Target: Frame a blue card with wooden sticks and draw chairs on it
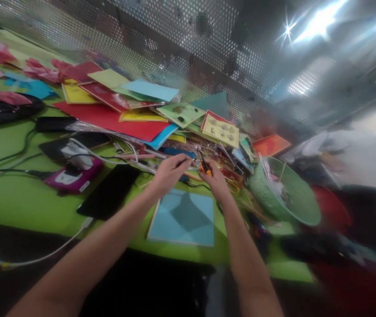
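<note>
My right hand (pixel 215 177) is closed around a slim orange-and-black utility knife (pixel 204 164), its dark end pointing up and away from me. Just left of it, my left hand (pixel 172 171) has its thumb and fingers pinched together. Whatever sits between those fingertips is too small to make out. Both hands hover close to each other over the near edge of a heap of tools and scraps. Below them lies a light-blue square sheet or card (pixel 188 220), with a darker diamond-shaped patch on it.
Coloured cards and papers (pixel 115 119) pile up along the back. Left of my arm are a black tablet-like slab (pixel 110 191) and a purple power socket (pixel 74 176) with cables. A green bowl (pixel 302 198) stands right. Perforated metal (pixel 161 48) rises behind the green table (pixel 26 204).
</note>
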`<action>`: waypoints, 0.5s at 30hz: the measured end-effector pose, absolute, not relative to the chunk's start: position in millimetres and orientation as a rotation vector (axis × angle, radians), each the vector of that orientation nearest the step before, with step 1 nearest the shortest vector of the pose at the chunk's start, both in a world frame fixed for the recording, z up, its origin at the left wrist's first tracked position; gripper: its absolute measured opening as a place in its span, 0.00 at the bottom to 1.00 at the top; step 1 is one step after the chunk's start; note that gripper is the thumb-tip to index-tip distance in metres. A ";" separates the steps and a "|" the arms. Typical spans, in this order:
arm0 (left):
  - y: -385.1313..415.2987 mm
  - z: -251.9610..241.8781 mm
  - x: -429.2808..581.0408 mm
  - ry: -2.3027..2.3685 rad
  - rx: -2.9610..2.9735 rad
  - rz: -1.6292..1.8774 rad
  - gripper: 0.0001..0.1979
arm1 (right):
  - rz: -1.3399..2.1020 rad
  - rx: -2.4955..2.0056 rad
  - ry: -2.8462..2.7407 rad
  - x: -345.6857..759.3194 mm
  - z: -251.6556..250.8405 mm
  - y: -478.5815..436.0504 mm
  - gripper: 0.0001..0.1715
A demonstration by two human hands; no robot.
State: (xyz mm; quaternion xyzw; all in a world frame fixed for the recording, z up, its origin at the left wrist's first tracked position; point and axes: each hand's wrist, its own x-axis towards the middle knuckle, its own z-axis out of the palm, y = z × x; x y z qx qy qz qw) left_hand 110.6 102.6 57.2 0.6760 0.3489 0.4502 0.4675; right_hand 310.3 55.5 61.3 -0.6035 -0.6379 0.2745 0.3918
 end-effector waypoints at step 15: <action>99.8 53.8 113.5 0.932 1.712 1.063 0.13 | 0.794 -1.500 -1.672 293.6 65.7 44.2 0.25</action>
